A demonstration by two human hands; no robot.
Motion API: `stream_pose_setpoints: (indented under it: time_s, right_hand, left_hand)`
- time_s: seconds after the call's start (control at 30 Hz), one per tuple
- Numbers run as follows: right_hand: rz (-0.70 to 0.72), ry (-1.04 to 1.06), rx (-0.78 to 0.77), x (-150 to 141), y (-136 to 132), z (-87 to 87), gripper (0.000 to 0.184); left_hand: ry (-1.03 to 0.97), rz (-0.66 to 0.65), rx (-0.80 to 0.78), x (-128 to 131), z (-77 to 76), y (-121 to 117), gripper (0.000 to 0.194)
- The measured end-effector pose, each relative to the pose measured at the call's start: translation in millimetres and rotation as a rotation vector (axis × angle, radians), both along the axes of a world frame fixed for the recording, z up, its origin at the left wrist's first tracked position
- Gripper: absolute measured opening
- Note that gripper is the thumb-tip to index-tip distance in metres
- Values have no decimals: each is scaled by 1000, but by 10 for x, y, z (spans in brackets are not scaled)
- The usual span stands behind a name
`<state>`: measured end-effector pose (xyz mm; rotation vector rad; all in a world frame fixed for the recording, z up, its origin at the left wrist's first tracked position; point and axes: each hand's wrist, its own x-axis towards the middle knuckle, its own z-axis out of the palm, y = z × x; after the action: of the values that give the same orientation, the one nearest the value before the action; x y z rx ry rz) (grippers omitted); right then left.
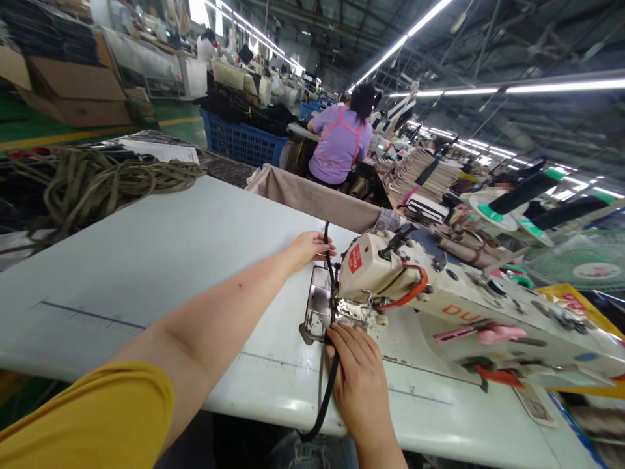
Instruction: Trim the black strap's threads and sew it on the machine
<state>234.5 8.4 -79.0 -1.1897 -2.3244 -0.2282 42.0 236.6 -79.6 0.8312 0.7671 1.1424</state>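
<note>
A narrow black strap runs front to back across the metal plate of a white sewing machine, passing beside the presser foot area. Behind the machine head, my left hand has its fingers closed around the strap, whose far end sticks up past them. At the front of the plate, my right hand grips the strap between thumb and fingers. From there the strap hangs over the table's front edge towards my lap. The needle itself is too small to make out.
A bundle of olive cords lies on the left of the white table. Beyond the table hangs a beige cloth trough. A co-worker in purple sits ahead, near a blue crate. Thread cones and a fan stand right.
</note>
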Motion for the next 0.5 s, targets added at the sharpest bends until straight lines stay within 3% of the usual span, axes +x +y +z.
stream_pose_setpoints:
  time_s: [0.3,0.5]
  right_hand:
    - [-1,11,-16,6,-2,-7,30]
    - [2,0,-20,6,5,-6,29]
  left_hand:
    - [82,-261,-46,213,-52,-180,21]
    - [57,-214,-51,182,-64,-126,21]
